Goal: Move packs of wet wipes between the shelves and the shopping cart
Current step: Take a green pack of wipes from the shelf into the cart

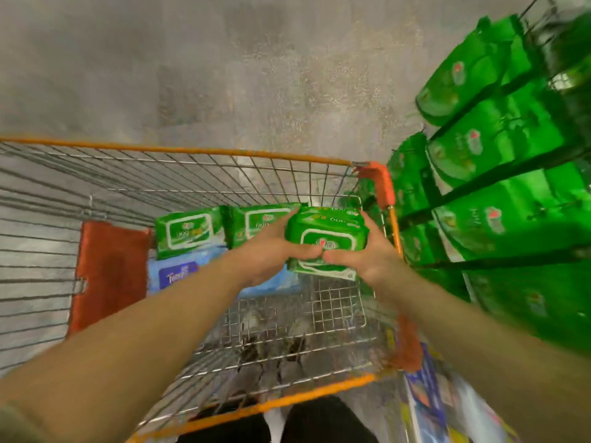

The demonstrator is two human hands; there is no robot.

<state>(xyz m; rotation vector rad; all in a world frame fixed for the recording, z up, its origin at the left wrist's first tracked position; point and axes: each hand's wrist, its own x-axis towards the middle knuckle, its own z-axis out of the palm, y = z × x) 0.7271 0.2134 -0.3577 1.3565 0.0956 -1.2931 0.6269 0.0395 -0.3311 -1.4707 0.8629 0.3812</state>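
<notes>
Hidden, blurred and cut off

The fingers [367, 225] of both hands curl behind the held green pack [326, 238], out of sight; shelf packs [499, 145] right of them blur, print unreadable; a blue pack [179, 276] lies partly covered under the left wrist.

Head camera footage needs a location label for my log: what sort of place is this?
Most likely a shop aisle: an orange-rimmed wire shopping cart, shelves stacked with identical green packs, and both hands holding green wet wipes packs over the cart.
</notes>
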